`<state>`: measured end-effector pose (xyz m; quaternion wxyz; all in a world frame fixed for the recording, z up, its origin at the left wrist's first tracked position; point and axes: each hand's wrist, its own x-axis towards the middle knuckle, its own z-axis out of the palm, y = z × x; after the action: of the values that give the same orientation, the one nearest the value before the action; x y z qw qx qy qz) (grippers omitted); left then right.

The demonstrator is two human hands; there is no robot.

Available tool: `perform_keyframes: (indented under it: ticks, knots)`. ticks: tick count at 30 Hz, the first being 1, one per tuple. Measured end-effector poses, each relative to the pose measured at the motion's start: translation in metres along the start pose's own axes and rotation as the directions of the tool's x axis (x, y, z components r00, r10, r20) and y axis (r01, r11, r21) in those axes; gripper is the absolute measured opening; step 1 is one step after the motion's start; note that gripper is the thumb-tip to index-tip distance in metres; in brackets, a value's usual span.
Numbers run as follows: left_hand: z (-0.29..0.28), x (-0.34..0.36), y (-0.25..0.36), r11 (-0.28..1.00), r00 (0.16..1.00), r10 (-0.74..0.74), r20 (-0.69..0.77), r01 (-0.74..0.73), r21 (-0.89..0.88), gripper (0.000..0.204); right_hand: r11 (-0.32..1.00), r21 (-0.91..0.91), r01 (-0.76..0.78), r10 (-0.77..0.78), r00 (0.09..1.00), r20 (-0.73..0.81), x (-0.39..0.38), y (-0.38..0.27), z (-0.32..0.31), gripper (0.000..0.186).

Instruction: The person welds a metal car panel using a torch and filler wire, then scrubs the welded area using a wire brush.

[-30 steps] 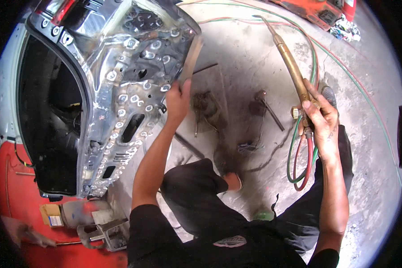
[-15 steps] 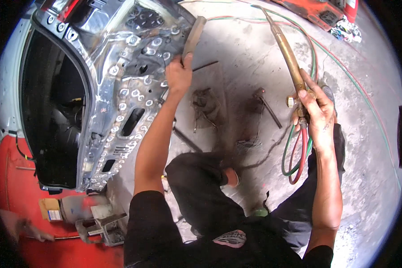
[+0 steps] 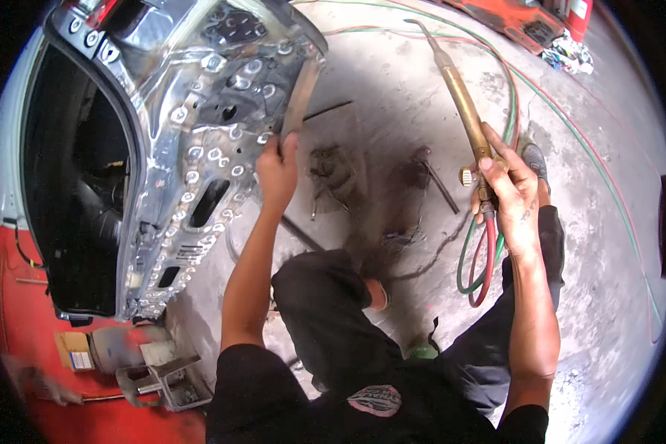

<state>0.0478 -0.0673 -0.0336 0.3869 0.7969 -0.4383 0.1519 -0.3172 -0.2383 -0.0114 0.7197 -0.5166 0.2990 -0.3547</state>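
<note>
My left hand (image 3: 277, 172) is closed around the lower end of a flat brownish-grey strip (image 3: 301, 96). The strip stands along the edge of the bare metal car body panel (image 3: 237, 81), which is dotted with round weld marks. My right hand (image 3: 512, 185) grips a brass gas torch (image 3: 462, 100) by its handle, thumb near the ridged knob (image 3: 466, 177). The torch's bent tip points up and away to the left, apart from the panel; no flame shows. Red and green hoses (image 3: 481, 277) loop down from the torch's rear end.
A hammer-like tool (image 3: 440, 181) and dark scraps (image 3: 331, 174) lie on the concrete floor between my feet and the panel. Hoses (image 3: 570, 122) curve across the right side. At lower left are a metal clamp-like fixture (image 3: 172, 381), a cardboard box (image 3: 74, 349) and another person's blurred hand (image 3: 59, 388).
My left hand and the strip have moved down and slightly left along the panel's edge. My right hand, with the torch, has shifted a little left and down.
</note>
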Motion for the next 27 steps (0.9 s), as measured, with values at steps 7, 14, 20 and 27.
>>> perform_keyframes:
  ticks: [7, 14, 20, 27]
  knots:
    - [0.077, 0.055, 0.016, 0.986, 0.973, -0.077, 0.218, 0.041, 0.163, 0.052, 0.999, -0.036, 0.007, -0.007, 1.000, -0.014, -0.008, 0.005, 0.000, 0.060]
    - [0.142, -0.073, -0.065, 0.908, 0.660, -0.296, 0.691, -0.030, 0.417, 0.041, 0.983, -0.178, 0.030, -0.037, 0.999, -0.038, 0.004, 0.000, -0.021, 0.057]
    - [0.180, -0.144, -0.111, 0.826, 0.748, 0.077, 0.659, -0.418, 0.378, 0.030, 0.989, -0.140, 0.052, -0.053, 0.999, -0.001, 0.014, 0.002, -0.039, 0.062]
    - [0.204, -0.169, -0.056, 0.818, 0.474, -0.146, 0.868, -0.435, 0.376, 0.025, 0.980, -0.188, 0.068, -0.095, 0.986, -0.136, 0.012, 0.002, -0.024, 0.059]
